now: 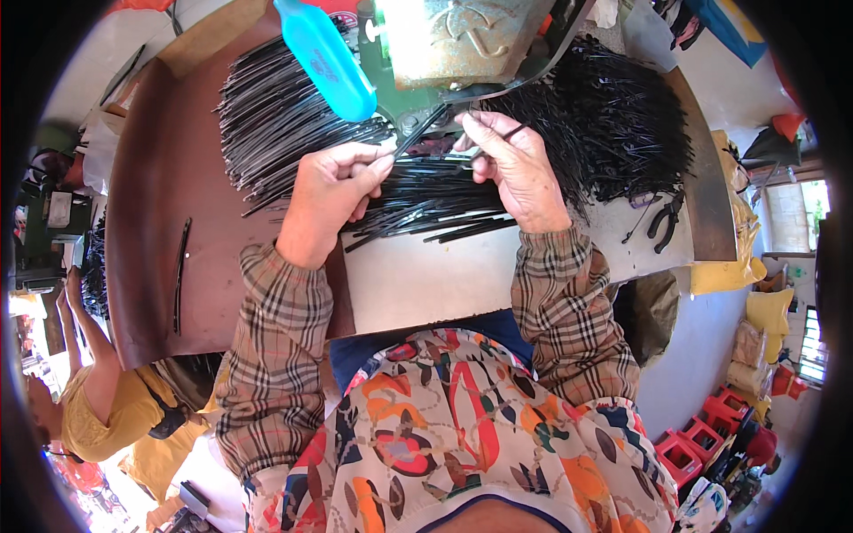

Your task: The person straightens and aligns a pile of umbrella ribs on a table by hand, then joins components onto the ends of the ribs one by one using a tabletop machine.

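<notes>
My left hand (pixel 330 197) pinches one thin black metal rod (pixel 418 131) and points its far end at the jaws of a small press machine (pixel 462 40) at the back of the brown workbench (pixel 160 178). My right hand (pixel 520 169) rests beside it at the machine's base, fingers curled on a short black piece (pixel 514 131). Under both hands lies a loose bundle of black rods (pixel 426 200) on a pale metal sheet (pixel 426 275).
A big heap of black rods (pixel 275 115) lies at left and another heap (pixel 622 115) at right. A blue plastic handle (pixel 324 58) sticks out by the machine. Pliers (pixel 665 220) lie at right. One curved rod (pixel 180 271) lies alone. Another person (pixel 98 391) sits at lower left.
</notes>
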`<state>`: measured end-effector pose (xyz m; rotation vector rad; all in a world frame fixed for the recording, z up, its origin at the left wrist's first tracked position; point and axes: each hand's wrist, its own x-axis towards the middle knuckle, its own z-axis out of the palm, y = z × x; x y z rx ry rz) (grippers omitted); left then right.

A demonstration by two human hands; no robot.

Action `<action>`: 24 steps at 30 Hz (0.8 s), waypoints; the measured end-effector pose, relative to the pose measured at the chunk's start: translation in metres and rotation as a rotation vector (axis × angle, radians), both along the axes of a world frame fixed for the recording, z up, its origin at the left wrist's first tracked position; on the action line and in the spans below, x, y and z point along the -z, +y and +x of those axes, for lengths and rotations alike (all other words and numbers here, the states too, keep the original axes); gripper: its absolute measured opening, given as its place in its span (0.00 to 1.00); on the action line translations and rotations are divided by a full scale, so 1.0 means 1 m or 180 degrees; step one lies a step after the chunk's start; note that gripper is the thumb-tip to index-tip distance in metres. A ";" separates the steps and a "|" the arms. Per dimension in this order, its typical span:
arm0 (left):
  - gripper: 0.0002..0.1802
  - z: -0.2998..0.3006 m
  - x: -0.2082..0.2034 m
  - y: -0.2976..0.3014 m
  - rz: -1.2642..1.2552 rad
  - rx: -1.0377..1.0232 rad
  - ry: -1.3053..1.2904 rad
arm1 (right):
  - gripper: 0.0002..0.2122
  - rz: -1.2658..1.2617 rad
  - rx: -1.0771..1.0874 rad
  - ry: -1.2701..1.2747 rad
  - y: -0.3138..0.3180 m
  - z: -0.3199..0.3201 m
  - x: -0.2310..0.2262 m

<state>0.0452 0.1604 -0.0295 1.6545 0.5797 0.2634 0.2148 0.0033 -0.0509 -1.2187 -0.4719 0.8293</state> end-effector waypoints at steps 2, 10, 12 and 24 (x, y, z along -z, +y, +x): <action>0.12 0.001 0.002 0.001 -0.0365 0.0011 -0.0182 | 0.10 0.0114 -0.0099 0.0483 0.004 -0.007 -0.005; 0.11 0.024 0.010 -0.002 -0.0143 0.0050 -0.0464 | 0.09 0.0195 -0.0065 0.0427 0.000 -0.003 0.011; 0.10 0.026 0.012 0.001 -0.0210 0.0042 -0.0488 | 0.06 0.0432 -0.0012 0.0502 0.002 -0.006 0.009; 0.08 0.032 0.015 -0.001 -0.0632 -0.0040 -0.0418 | 0.07 0.0649 0.0299 0.0431 0.009 -0.010 0.018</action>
